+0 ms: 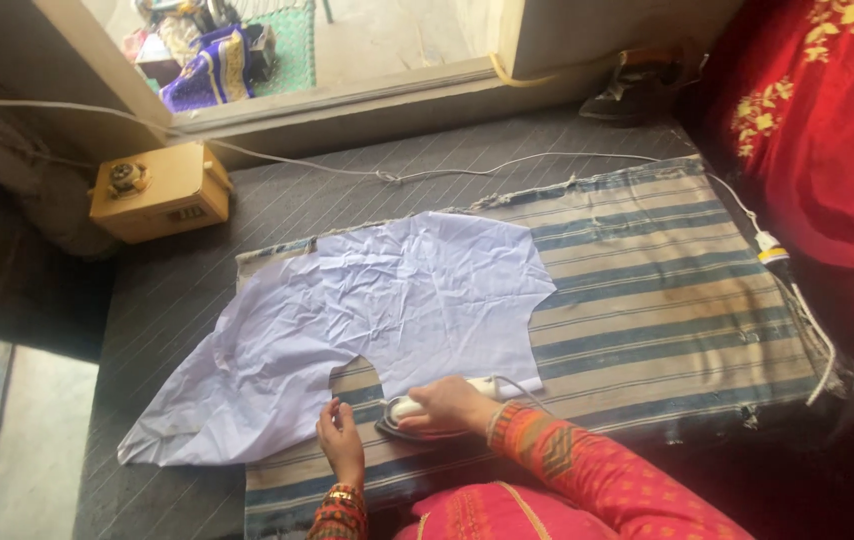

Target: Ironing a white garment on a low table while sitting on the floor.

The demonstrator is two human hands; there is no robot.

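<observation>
Nearest me, my left hand [342,440] presses loosely curled fingers flat on the striped ironing mat [667,300] beside the near edge of the pale lilac cut fabric [387,310]; my right hand [452,405] grips the iron [417,415] there. Bare mat spreads rightward.

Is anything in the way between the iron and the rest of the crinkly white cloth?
Nothing visible blocks it. The right hand holds the iron at the near edge of the white cloth, which lies bare and spread out ahead. The left hand rests beside the iron, not in front.
</observation>
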